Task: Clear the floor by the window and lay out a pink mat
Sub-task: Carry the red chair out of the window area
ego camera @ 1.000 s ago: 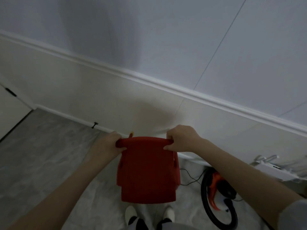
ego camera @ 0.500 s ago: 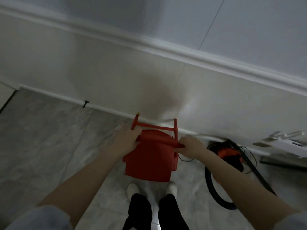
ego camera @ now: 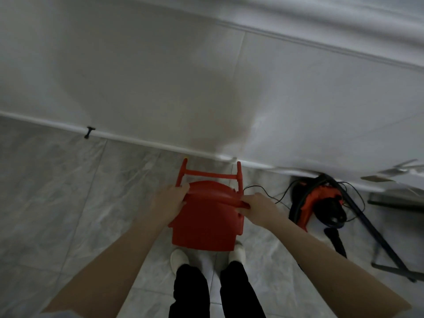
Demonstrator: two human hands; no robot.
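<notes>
Both hands, left hand (ego camera: 171,201) and right hand (ego camera: 258,208), are clasping the red chair (ego camera: 206,223) against the wall (ego camera: 160,76), above the floor (ego camera: 57,191). Clearing is underway; next probably releasing it, then fetching the mat.

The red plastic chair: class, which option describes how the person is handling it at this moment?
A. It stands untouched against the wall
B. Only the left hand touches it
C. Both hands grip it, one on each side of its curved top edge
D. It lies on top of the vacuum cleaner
C: the left hand and the right hand each clasp one side of the red chair at its curved upper edge.
</notes>
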